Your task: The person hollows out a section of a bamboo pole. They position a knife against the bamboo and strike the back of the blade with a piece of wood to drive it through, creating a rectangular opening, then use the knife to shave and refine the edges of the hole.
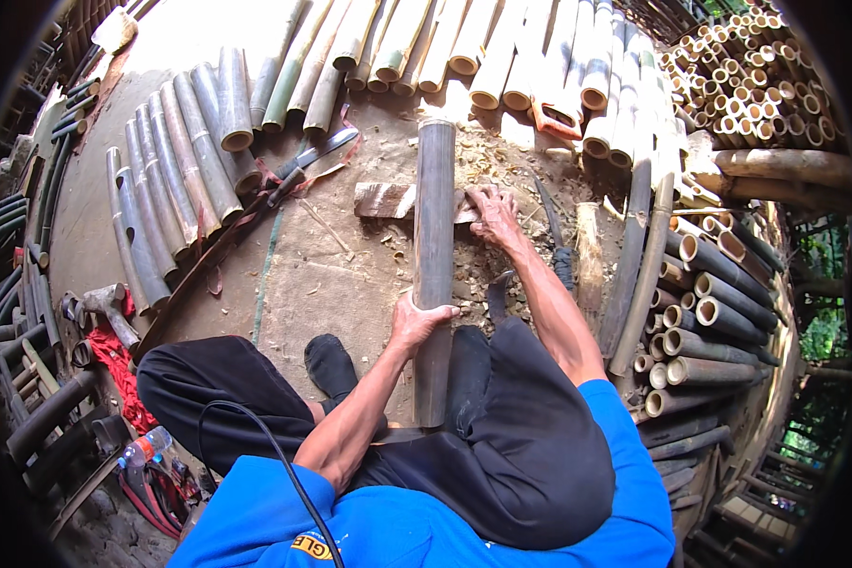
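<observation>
A dark bamboo tube (434,227) lies lengthwise in front of me, its near end between my legs. My left hand (420,324) is wrapped round its lower part, thumb across the top. Under the tube's far part a short wooden block (384,200) lies crosswise on the ground. My right hand (494,216) has its curled fingers at the block's right end, just right of the tube; its grip there is partly hidden. Close by on the right are a knife with a dark wrapped handle (563,266) and a pale wooden stick (589,248).
Bamboo tubes (175,156) lie in rows at left and ahead. A saw with an orange handle (556,120) rests among them. Stacked bamboo (715,317) stands right. A hammer-like tool (109,305), red cloth (118,374) and bottle (145,447) are left. Shavings litter the ground cloth (312,284).
</observation>
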A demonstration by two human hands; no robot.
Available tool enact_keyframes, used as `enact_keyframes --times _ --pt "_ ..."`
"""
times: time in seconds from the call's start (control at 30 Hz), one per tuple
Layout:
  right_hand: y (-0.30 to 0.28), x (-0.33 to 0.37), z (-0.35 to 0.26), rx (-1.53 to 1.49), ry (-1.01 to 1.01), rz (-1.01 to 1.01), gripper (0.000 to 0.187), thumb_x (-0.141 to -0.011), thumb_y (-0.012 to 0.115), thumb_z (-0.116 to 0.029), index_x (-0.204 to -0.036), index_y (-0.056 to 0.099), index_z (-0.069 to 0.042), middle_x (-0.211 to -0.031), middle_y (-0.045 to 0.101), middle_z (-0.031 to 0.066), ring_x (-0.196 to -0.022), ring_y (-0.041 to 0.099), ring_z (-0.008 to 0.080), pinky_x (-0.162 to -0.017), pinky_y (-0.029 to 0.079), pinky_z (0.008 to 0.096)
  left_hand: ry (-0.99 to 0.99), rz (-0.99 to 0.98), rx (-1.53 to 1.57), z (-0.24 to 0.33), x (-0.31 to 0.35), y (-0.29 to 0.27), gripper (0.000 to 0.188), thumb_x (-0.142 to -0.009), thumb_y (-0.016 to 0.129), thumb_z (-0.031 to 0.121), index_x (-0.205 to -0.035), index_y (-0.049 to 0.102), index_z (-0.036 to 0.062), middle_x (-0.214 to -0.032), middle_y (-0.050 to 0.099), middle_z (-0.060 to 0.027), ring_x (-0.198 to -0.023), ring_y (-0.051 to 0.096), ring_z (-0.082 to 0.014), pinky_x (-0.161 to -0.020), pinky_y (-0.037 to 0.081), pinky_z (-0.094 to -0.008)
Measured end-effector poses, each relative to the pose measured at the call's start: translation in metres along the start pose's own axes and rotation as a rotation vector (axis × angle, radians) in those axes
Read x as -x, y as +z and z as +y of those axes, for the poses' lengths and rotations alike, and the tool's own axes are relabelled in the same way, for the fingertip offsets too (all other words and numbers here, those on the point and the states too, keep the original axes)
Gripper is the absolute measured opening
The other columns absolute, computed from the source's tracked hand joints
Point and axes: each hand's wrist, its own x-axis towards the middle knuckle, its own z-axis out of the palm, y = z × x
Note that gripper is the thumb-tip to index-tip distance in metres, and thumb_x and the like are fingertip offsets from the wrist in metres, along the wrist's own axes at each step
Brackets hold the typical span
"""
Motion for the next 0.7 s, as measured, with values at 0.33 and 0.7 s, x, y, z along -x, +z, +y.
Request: enact_keyframes --times 0.33,0.7 --pt "-0.058 0.063 -0.084 0.164 -0.079 0.170 0.084 -0.082 0.076 -0.022 -0.156 0.039 -0.011 -0.151 0.043 0.0210 -0.136 0.044 0.0445 -0.113 0.035 0.0592 0.019 -0.040 -0.032 -0.015 -0.017 -0.003 0.057 -0.069 0.096 0.027 -0.109 0.066 -0.0009 -0.096 0.074 -0.0098 -0.080 0.071 -0.0163 -0.073 0.059 -0.0346" --pt "-0.168 0.239 -0.079 -0.227 0.160 -0.125 0.049 -0.094 0.073 -0.027 -0.134 0.062 0.000 -0.117 0.070 0.0219 -0.107 0.070 0.0300 -0.094 0.055 0.0416 -0.157 0.135 0.225 -0.034 -0.014 -0.016 0.064 -0.074 0.088 0.046 -0.111 0.072 -0.0040 -0.110 0.075 -0.0213 -0.103 0.071 -0.0301 -0.090 0.055 -0.0426"
